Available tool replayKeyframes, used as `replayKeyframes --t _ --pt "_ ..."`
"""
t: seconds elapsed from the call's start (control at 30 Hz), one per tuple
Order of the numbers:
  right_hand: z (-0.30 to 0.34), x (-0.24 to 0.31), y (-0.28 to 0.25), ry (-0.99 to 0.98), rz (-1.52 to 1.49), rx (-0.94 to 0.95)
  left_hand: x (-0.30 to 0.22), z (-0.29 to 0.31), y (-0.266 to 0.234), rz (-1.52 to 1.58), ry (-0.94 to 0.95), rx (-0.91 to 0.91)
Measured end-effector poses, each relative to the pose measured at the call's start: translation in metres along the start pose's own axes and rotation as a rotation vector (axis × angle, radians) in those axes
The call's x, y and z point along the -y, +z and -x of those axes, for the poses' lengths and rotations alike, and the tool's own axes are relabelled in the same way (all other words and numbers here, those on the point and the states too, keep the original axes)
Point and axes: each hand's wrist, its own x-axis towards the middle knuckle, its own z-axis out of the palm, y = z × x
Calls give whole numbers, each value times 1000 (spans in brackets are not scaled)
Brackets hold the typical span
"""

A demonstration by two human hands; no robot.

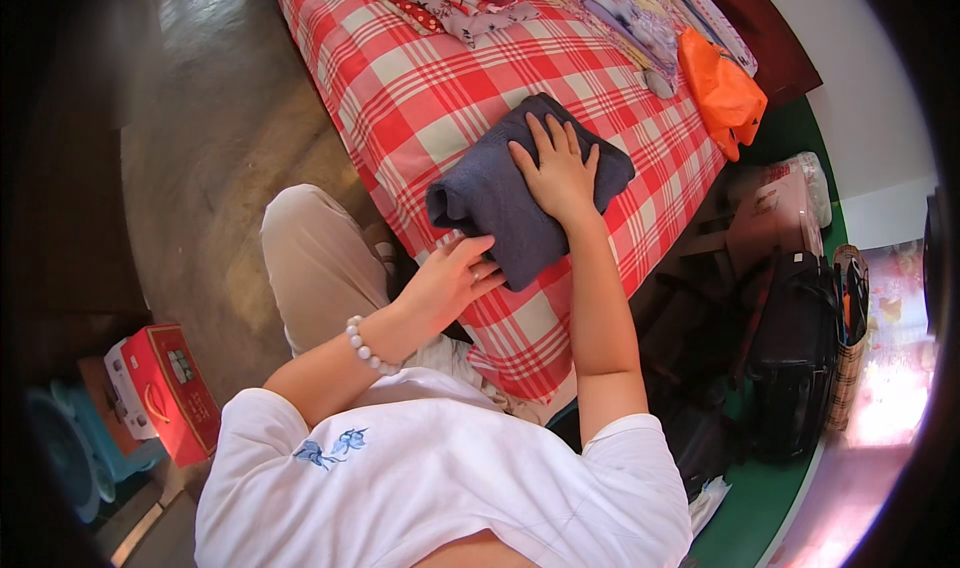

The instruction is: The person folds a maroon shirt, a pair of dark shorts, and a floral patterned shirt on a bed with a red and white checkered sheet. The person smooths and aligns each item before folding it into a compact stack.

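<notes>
A dark blue-grey cloth item [495, 203], folded into a thick bundle, lies on the bed's red and white checked cover [400, 98]. Its left end shows a rolled, open fold. Pressed flat on its upper right part is my right hand [558, 173], fingers spread. My left hand [455, 276] is at the bundle's lower left edge, its fingers loosely stretched against the cloth. A beaded bracelet [366, 348] circles my left wrist. Whether the bundle is a garment or a towel I cannot make out.
Folded patterned fabrics [625, 23] and an orange bag [718, 93] lie farther up the bed. Right of the bed stand a black case [795, 358] and a pink box [775, 218]. A red box [172, 393] and blue plastic basins [75, 448] are at the lower left.
</notes>
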Motion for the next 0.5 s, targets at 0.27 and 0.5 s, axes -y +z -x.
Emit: replayKeyframes --t 0.27,0.5 --pt "14 12 -42 -61 13 -230 -2 21 3 -435 369 -260" --pt "-39 -83 -27 215 -309 -62 -26 -17 14 -510 489 -221"
